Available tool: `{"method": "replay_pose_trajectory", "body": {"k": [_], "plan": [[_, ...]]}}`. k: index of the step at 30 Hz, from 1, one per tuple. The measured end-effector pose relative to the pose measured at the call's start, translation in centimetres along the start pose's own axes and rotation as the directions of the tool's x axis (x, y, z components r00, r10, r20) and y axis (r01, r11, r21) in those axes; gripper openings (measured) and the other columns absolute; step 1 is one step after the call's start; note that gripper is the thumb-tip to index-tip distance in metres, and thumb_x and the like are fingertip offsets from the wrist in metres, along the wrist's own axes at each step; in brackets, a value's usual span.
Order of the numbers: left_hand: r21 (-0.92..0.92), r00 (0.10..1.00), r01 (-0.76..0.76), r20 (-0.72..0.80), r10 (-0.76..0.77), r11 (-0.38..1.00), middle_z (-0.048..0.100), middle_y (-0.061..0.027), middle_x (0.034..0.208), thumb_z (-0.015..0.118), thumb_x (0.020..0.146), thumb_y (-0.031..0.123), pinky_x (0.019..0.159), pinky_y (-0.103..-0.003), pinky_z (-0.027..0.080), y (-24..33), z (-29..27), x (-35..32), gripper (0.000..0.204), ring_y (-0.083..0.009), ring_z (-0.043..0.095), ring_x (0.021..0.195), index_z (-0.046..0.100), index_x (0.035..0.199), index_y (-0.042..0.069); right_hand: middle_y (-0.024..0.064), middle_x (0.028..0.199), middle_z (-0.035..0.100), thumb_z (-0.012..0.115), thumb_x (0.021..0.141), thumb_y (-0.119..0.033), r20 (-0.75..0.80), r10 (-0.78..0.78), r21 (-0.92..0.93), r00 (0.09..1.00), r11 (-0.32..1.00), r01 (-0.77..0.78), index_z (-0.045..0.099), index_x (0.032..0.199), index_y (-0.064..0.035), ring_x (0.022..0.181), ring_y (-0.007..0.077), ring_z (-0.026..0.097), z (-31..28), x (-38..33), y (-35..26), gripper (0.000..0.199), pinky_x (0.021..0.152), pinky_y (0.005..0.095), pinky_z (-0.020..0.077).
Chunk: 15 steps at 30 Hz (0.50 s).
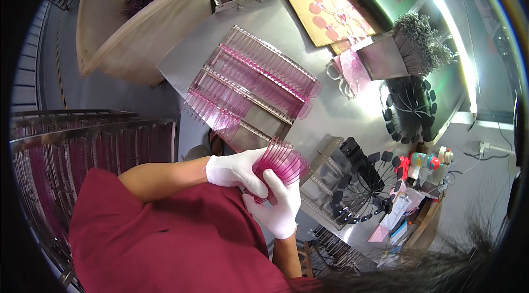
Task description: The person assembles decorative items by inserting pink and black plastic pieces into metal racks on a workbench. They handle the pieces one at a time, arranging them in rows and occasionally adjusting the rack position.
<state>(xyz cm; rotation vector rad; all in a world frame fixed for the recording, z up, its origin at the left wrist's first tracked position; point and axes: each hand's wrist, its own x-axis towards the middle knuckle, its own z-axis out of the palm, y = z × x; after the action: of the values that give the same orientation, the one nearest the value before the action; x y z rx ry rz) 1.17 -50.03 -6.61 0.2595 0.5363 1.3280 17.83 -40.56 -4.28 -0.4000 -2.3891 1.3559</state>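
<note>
Both hands wear white gloves and meet close to the body over a stack of pink translucent lenses [281, 162]. The left hand [234, 170] is curled around the near side of the stack, its fingers wrapped under it. The right hand [278, 205] comes up from below, fingers pressed against the stack's lower end, so the lenses sit fanned between the two palms, tilted up and away from the person.

Just beyond the hands, on the grey metal bench [330, 111], stands a wire rack [250, 86] filled with rows of the same pink lenses set on edge. To the right of the hands lie black wire holders [366, 180] with dark oval pieces spread at their tips, and farther off another such holder [410, 108] in a round fan. Beyond the rack, to the far right, lies a brown cardboard sheet [325, 3] bearing pink ovals. To the left of the hands a tall shelved trolley [82, 149] holds more pink pieces. Far beyond on the left sits a beige bin [132, 23].
</note>
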Motion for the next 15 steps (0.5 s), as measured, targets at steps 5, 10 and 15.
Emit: {"method": "replay_pose_trajectory", "body": {"k": [5, 10, 15], "plan": [[-0.097, 0.994, 0.007, -0.112, -0.018, 0.995, 0.067, -0.0187, 0.129, 0.072, 0.078, -0.013, 0.091, -0.047, 0.063, 1.4, -1.4, -2.5, 0.092, -0.0318, 0.070, 0.117, 0.039, 0.161, 0.008, 0.0197, 0.130, 0.067, 0.085, 0.070, 0.002, -0.021, 0.076, 0.305, 0.997, 0.950, -0.066, 0.060, 0.130, -0.0035, 0.127, 0.0398, 0.063, 0.1, -0.3, 0.5, 0.066, 0.110, 0.0542, 0.0495], [-0.119, 0.924, -0.373, -0.138, 0.357, 0.920, 0.069, -0.0215, 0.109, 0.066, 0.091, -0.002, 0.085, -0.057, 0.062, 0.5, -6.2, -7.6, 0.053, -0.0404, 0.071, 0.102, 0.055, 0.142, 0.007, 0.0197, 0.141, 0.067, 0.071, 0.080, 0.009, 0.038, 0.220, 0.598, 0.975, 0.777, -0.198, 0.059, 0.136, -0.0008, 0.143, 0.0331, 0.057, 3.2, 3.2, 6.3, 0.058, 0.123, 0.0465, 0.0401], [0.022, 0.701, -0.590, -0.483, 0.525, 0.807, 0.071, -0.0192, 0.114, 0.067, 0.098, 0.016, 0.085, -0.049, 0.060, 1.8, -6.8, -14.2, 0.037, -0.0376, 0.069, 0.111, 0.061, 0.133, 0.004, 0.0126, 0.130, 0.072, 0.078, 0.084, -0.010, 0.082, 0.214, 0.282, 0.973, 0.932, -0.229, 0.064, 0.128, -0.0033, 0.133, 0.0244, 0.064, 9.8, 6.3, 10.0, 0.047, 0.131, 0.0482, 0.0264]]}}
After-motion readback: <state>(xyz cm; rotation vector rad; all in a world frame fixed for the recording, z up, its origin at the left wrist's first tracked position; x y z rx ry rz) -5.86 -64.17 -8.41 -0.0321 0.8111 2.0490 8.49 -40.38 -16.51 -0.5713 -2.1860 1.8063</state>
